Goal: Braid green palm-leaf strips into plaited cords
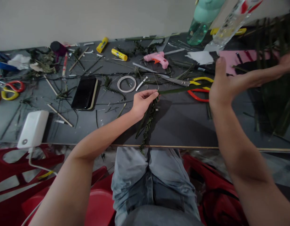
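My left hand (142,103) is closed in a pinch on the top of a braided strip of green leaf (148,125), which hangs down over the table's front edge. From that pinch a flat leaf strip (176,90) runs right toward my right hand (223,83). My right hand is open, thumb up and fingers stretched out to the right; whether the strip's far end touches it is hidden. Behind the strip lie scissors (198,82) with yellow and red handles. A tape roll (126,84) lies just beyond my left hand.
A pink glue gun (157,59), glue sticks (119,54), a phone (85,93) and a white power bank (33,128) lie on the dark table (189,125). A green bottle (198,29) and a clear bottle (229,26) stand back right. Long leaves (271,94) lie at right.
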Tool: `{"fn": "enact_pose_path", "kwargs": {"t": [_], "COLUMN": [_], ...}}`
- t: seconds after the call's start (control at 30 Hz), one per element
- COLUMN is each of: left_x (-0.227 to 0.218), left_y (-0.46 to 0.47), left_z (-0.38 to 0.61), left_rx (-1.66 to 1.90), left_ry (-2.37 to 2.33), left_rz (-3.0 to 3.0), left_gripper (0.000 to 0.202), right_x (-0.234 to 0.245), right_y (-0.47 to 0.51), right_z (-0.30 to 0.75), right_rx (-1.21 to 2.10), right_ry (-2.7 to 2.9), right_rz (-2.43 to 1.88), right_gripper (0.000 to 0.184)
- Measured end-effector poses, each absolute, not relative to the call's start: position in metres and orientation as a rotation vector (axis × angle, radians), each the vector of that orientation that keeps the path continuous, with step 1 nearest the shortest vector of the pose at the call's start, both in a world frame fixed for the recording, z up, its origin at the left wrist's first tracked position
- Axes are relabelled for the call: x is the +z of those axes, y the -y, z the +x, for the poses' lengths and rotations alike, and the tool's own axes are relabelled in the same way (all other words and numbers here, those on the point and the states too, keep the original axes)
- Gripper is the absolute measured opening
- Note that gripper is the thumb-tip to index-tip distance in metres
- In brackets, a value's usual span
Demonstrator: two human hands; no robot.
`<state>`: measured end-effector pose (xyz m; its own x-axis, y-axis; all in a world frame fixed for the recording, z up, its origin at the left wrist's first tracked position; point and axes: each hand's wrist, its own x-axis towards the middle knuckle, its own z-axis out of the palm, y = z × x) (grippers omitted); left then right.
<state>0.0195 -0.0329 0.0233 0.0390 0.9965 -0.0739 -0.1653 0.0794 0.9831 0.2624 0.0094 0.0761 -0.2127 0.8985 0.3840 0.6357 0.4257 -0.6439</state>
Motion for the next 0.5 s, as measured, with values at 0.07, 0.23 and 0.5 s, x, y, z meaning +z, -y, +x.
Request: {"fn": "enact_pose_path", "kwargs": {"t": [0.07,0.23,0.5], "left_x": [0.024,0.021,0.022], "left_y": [0.034,0.033,0.028], "left_z": [0.020,0.018,0.014], "left_rx": [1.221,1.261,1.201], "left_ry": [-1.111,-1.134,-1.096], "left_rz": [1.039,1.052,1.040], "left_gripper": [0.025,0.033,0.035], "right_x": [0.076,0.054,0.044], "right_y": [0.002,0.024,0.017], "right_z": [0.252,0.221,0.239], "right_rx": [0.348,0.121,0.099], "right_ry": [2.013,2.203,2.096], "right_rz": [-1.301,-1.263,-1.360], "right_gripper": [0.061,0.051,0.036]}}
